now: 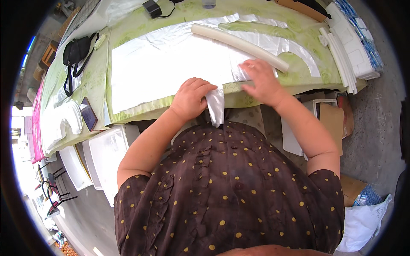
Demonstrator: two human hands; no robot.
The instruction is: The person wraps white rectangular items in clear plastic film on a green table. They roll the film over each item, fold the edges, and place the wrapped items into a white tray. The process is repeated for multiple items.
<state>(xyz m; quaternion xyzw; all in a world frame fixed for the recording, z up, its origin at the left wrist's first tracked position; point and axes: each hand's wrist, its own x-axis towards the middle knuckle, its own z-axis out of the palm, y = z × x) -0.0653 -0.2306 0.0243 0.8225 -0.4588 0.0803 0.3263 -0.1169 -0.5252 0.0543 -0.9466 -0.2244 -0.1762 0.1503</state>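
Note:
A wide, shiny white plastic sheet (153,64) lies across the table, and a narrow strip of it (217,106) hangs over the front edge toward my body. My left hand (191,99) is closed at that edge, its thumb and fingers on the top of the hanging strip. To its right, my right hand (262,81) is slightly blurred, with thumb and fingers apart and nothing between them. It is above the sheet's front edge, near the lower end of a long pale tube or roll (239,46) that lies slantwise on the sheet.
A green patterned cloth (192,15) covers the table. A black bag (77,51) and a phone (89,114) lie at left, a black power adapter (152,8) at the back. Thin white rolls (340,59) lie at right. White bins (109,155) and cardboard (331,123) stand below the table.

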